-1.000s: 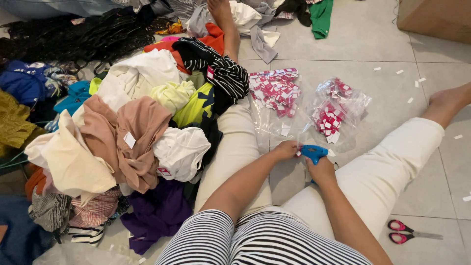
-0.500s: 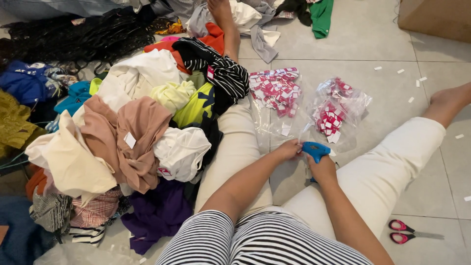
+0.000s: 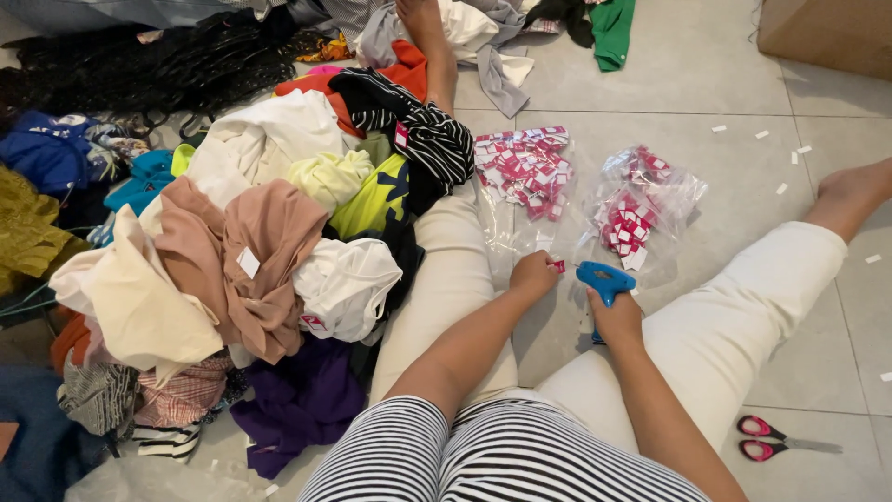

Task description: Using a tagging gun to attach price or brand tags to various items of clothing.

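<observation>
I sit on a tiled floor with my legs spread. My right hand (image 3: 613, 316) grips a blue tagging gun (image 3: 602, 279), its tip pointing left. My left hand (image 3: 531, 275) pinches a small pink tag (image 3: 557, 266) just left of the gun's tip. Ahead lie a spread of pink and white tags on clear plastic (image 3: 522, 167) and a clear bag of the same tags (image 3: 636, 209).
A big heap of mixed clothes (image 3: 269, 232) lies left of my left leg, with black hangers (image 3: 149, 70) behind it. Pink-handled scissors (image 3: 771, 439) lie at the lower right. A cardboard box (image 3: 827, 33) stands at the top right. Small white paper scraps dot the tiles.
Both hands have shifted slightly forward. My left hand has drawn a little apart from the gun, and the pink tag now shows between its fingers.
</observation>
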